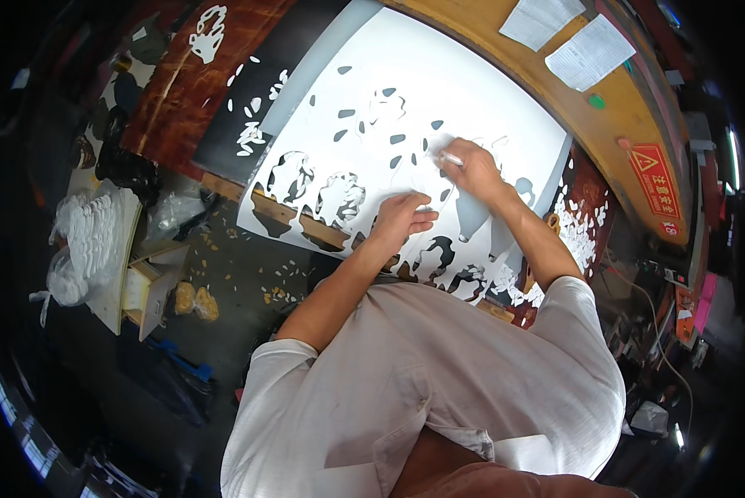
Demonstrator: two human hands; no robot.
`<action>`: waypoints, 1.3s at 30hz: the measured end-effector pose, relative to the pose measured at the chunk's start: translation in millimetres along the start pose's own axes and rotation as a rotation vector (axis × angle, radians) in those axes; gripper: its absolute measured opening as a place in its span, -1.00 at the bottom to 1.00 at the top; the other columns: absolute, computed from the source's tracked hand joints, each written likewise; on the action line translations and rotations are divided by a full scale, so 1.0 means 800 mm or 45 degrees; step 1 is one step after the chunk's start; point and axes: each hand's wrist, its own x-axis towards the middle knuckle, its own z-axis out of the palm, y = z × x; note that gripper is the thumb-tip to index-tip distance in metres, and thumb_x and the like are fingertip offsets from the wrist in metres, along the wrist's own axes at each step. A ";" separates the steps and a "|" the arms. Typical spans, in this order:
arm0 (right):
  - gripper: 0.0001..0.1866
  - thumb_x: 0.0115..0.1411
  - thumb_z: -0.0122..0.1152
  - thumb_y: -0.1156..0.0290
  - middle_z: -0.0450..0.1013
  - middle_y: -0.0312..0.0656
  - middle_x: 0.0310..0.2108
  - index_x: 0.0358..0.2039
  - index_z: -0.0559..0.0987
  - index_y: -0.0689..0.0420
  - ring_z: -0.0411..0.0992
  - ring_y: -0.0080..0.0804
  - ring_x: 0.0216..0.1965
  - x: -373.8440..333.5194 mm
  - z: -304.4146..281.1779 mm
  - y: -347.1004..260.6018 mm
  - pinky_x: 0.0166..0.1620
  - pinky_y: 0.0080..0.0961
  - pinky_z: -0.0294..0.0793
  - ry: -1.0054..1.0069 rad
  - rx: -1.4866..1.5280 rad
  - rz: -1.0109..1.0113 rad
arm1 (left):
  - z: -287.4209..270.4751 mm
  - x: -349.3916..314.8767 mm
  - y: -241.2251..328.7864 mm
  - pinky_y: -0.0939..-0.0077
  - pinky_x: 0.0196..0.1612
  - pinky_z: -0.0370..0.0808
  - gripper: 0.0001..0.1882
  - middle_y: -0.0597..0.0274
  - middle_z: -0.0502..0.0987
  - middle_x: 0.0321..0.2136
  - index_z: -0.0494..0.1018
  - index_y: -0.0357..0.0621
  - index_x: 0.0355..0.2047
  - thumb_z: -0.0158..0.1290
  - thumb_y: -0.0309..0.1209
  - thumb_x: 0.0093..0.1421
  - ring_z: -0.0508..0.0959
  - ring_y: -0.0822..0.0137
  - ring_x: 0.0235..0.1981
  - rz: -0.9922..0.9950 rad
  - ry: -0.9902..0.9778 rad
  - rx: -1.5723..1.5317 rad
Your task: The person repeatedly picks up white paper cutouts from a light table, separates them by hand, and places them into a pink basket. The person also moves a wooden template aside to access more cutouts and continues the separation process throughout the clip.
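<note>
A large white sheet point(323, 158) with many cut-out holes lies before me, some holes small and oval, others large and curved. My right hand point(472, 170) is over its middle right, fingers closed around a short, slim white object point(450, 158) like a stick or pen; its exact kind cannot be made out. Closer to me and to the left, my left hand point(401, 219) rests on or just above the sheet. Its fingers are stretched out and somewhat apart, and I see no clear object held in them. Slight blur covers the right fingertips.
Small white scraps lie on a black surface point(227, 116) at the left and in a heap point(578, 224) at the right. A yellow machine beam point(547, 79) with papers crosses the far side. Bagged white pieces point(90, 249) stand at the left; yellowish scraps litter the floor.
</note>
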 end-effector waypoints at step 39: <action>-0.70 0.46 0.16 0.20 0.51 -0.36 -0.36 -0.13 0.65 0.19 0.41 -0.55 -0.34 0.084 -0.373 0.061 -0.26 -0.44 0.49 1.249 1.296 -0.097 | 0.008 -0.003 0.001 0.22 0.06 0.70 -0.56 -0.12 0.58 0.04 0.50 -0.54 0.03 0.00 -0.28 0.43 0.72 -0.05 0.01 0.055 0.002 0.213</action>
